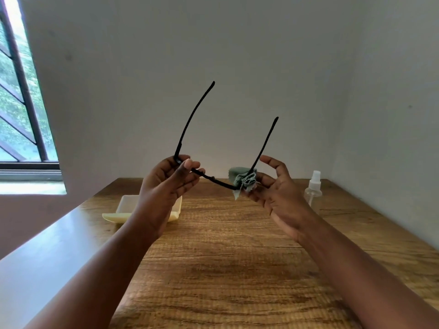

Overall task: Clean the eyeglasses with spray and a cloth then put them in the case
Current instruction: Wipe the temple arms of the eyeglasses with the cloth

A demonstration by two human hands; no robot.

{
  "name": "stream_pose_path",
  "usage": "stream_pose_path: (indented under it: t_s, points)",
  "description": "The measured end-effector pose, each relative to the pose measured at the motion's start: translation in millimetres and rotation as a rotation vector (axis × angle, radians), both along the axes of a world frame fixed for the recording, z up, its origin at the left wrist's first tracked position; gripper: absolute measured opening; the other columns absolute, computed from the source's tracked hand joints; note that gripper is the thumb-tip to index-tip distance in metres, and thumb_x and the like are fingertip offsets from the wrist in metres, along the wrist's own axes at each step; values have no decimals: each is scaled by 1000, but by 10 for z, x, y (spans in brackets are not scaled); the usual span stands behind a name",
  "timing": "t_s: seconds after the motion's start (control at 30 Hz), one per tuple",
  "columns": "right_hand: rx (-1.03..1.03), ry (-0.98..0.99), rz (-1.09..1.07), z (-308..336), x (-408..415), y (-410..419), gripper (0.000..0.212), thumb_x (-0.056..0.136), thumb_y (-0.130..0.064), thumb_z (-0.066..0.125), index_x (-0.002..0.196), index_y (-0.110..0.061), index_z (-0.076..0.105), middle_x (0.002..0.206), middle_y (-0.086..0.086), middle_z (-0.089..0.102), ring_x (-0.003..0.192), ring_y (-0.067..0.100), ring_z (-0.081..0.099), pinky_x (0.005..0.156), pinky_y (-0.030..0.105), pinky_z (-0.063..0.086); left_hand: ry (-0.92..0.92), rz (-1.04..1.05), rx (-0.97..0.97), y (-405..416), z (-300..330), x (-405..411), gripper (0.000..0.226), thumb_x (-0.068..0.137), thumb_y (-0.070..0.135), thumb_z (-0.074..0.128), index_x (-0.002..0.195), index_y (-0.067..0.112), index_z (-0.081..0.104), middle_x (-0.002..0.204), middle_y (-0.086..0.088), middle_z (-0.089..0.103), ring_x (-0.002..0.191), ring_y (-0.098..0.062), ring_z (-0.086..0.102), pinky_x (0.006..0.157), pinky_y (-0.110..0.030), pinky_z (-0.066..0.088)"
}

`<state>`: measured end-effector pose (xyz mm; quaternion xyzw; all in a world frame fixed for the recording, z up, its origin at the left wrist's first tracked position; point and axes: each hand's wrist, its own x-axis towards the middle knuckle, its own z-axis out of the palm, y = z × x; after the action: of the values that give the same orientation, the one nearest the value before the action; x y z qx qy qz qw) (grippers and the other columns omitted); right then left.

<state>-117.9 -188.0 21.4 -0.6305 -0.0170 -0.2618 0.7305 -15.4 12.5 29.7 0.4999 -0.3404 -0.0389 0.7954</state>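
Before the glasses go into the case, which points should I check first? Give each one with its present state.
1. Left hand grips the eyeglasses at one end of the frame: ok.
2. Right hand pinches the green cloth on the other lens: ok.
3. Lenses clean: cannot tell.
4. Temples folded: not ok, both stand open.
5. Yellow case open on the table: ok.
6. Spray bottle upright, clear of the hands: ok.

eyeglasses (215, 179) held up, left hand (166, 184), right hand (273, 188) (pinching cloth (244, 180))
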Motion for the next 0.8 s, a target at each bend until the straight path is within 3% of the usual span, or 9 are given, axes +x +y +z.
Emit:
stream_pose_path:
  t_s: [0.1,0.2,0.3,0.43,0.53,0.63,0.7,0.8]
  points:
    - [-44,15,73,-29,-6,43,64,86,11,57,135,-26,40,111,8,74,103,19,70,84,31,58,28,-5,-25,12,-4,11,32,87,26,61,113,6,61,108,-14,71,109,-31,67,95,-38,54]
    - [-46,3,72,-18,-14,50,69,78,2,65,135,-27,41,109,10,74,103,18,69,90,33,56,95,-38,-26,3,-3,16,27,89,23,58,109,6,62,104,-14,72,107,-32,68,93,-36,55]
    - [-41,-4,105,2,-31,46,76,70,-3,68,137,-26,40,102,9,74,101,18,67,95,33,53,135,-54,-47,-29,-12,17,29,91,24,58,113,4,58,100,-16,72,102,-32,70,90,-36,57]
    - [-3,-41,188,26,-51,61,79,70,3,64,140,-22,37,94,9,73,91,15,69,82,25,57,220,-53,-70,-63,-49,27,43,94,27,58,128,3,47,103,-26,66,101,-35,70,81,-34,59]
    - [53,-77,202,43,-55,73,82,69,7,60,142,-21,36,97,14,71,87,15,68,95,34,52,215,-13,65,-89,-97,16,40,97,34,54,122,3,50,110,-28,67,98,-33,71,82,-37,59]
    - [104,-114,193,71,-73,85,77,73,6,60,140,-23,36,108,22,70,94,22,69,95,38,53,-21,310,323,-132,-189,41,51,93,50,53,133,21,43,109,-9,70,98,-22,70,90,-43,55]
    - [120,-133,176,92,-84,89,74,75,5,60,139,-24,36,108,23,71,96,25,70,92,37,55,-315,577,425,-153,-218,44,48,96,50,46,136,24,39,128,-4,57,111,-16,60,92,-38,50]
    - [130,-155,139,118,-103,121,75,72,4,61,137,-22,35,104,18,73,91,22,71,89,33,57,-713,754,314,-162,-154,-5,42,101,34,44,137,13,40,135,-9,44,120,-9,46,93,-32,42]
